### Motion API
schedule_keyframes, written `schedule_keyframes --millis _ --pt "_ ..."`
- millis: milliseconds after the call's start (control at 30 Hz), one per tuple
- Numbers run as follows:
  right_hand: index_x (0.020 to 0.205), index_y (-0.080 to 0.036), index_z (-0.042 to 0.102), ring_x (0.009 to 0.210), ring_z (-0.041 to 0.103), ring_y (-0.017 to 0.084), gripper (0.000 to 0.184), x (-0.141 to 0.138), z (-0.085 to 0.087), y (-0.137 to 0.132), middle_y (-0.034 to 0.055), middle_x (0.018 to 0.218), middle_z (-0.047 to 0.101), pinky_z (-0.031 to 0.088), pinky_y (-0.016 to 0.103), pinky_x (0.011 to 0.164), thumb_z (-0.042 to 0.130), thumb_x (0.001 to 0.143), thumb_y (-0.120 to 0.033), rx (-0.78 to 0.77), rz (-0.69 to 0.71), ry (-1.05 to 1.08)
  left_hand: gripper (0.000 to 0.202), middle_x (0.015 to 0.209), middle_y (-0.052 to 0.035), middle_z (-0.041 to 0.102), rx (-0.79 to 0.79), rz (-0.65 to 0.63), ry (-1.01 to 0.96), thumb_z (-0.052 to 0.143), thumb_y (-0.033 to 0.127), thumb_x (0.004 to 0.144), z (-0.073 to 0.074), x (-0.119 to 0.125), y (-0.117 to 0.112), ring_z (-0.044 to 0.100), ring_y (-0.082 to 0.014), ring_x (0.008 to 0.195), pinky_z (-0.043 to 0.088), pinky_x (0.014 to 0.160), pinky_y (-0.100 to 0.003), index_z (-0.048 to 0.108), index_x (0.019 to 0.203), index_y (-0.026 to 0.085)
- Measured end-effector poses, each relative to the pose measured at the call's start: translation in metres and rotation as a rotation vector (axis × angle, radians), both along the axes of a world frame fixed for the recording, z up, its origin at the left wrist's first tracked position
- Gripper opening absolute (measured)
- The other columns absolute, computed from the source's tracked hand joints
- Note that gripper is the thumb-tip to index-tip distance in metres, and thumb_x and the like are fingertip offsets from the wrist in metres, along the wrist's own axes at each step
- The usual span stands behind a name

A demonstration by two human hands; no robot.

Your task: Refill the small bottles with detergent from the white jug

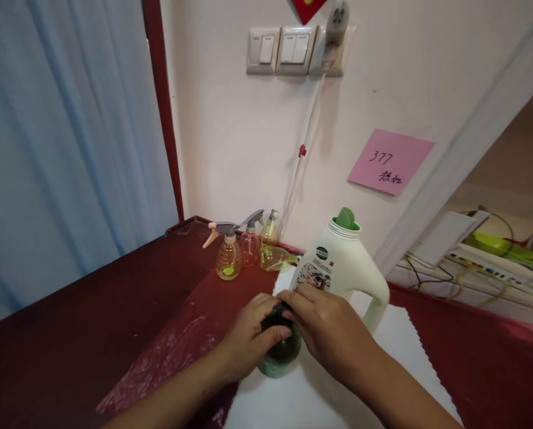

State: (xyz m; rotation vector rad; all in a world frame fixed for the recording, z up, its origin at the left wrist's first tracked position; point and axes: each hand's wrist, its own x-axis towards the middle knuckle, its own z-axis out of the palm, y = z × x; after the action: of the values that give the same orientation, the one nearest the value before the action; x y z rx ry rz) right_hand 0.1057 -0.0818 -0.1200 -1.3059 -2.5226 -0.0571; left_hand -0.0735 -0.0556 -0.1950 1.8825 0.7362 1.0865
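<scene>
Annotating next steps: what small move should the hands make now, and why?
Probably the right hand twists the top of the green bottle while the left hand braces it: both grip its upper part, and it stands upright on the white cloth.

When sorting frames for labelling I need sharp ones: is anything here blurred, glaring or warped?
Head view: soft, even indoor light, no glare; the left hand and right hand on the green bottle are slightly blurred; label print on the white jug is too soft to read, though the pink note shows 377; the door frame at right leans steeply, likely lens stretch.
</scene>
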Motion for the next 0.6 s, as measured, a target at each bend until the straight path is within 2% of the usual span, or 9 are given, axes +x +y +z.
schedule_keyframes --millis 133,233,300,367,467,600 --pt "0.119 -0.018 0.069 0.087 0.07 0.027 0.026 -0.007 0.005 -0.003 0.0088 0.096 0.069 0.053 0.038 0.074 0.05 0.1 -0.015 -0.036 -0.038 -0.015 0.029 0.103 -0.0065 0.068 0.021 -0.029 0.008 0.063 0.047 0.094 0.001 -0.004 0.0 0.058 -0.0279 0.107 0.043 0.098 -0.039 0.073 0.1 0.021" --pt "0.128 -0.02 0.066 0.087 0.07 0.028 0.033 -0.007 0.009 -0.005 0.0096 0.099 0.07 0.055 0.04 0.075 0.05 0.1 -0.016 -0.059 -0.072 -0.015 0.032 0.119 -0.0086 0.069 -0.01 -0.039 0.01 0.065 0.049 0.094 0.001 -0.008 -0.002 0.058 -0.0294 0.117 0.043 0.105 -0.041 0.074 0.11 0.023" --pt "0.145 -0.022 0.055 0.092 0.07 0.029 0.046 -0.002 0.01 -0.008 0.0102 0.105 0.071 0.057 0.044 0.078 0.054 0.099 -0.018 -0.075 -0.089 0.052 0.037 0.131 -0.0092 0.067 -0.08 -0.039 -0.018 0.064 0.051 0.095 -0.001 -0.011 -0.002 0.057 -0.0301 0.126 0.041 0.11 -0.042 0.072 0.119 0.024" --pt "0.157 -0.023 0.038 0.104 0.068 0.03 0.067 0.006 0.005 -0.015 0.0127 0.118 0.069 0.056 0.048 0.088 0.064 0.095 -0.024 -0.1 -0.108 0.22 0.043 0.138 -0.0098 0.066 -0.205 -0.016 -0.078 0.059 0.054 0.098 -0.004 -0.014 -0.002 0.057 -0.0303 0.13 0.04 0.113 -0.044 0.07 0.126 0.024" --pt "0.16 -0.022 0.026 0.123 0.061 0.03 0.088 0.017 -0.018 -0.027 0.0172 0.141 0.059 0.05 0.052 0.104 0.075 0.088 -0.03 -0.193 -0.189 0.536 0.051 0.138 -0.0117 0.067 -0.391 0.111 -0.224 0.051 0.059 0.1 -0.01 -0.017 0.001 0.058 -0.0311 0.132 0.041 0.115 -0.046 0.067 0.129 0.021" --pt "0.158 -0.022 0.026 0.142 0.046 0.035 0.107 0.01 -0.07 -0.035 0.0198 0.156 0.045 0.037 0.057 0.117 0.088 0.072 -0.03 -0.373 -0.256 0.751 0.062 0.13 -0.0136 0.072 -0.507 0.297 -0.34 0.057 0.069 0.091 -0.016 -0.018 0.009 0.063 -0.0348 0.126 0.045 0.112 -0.05 0.069 0.122 0.017"
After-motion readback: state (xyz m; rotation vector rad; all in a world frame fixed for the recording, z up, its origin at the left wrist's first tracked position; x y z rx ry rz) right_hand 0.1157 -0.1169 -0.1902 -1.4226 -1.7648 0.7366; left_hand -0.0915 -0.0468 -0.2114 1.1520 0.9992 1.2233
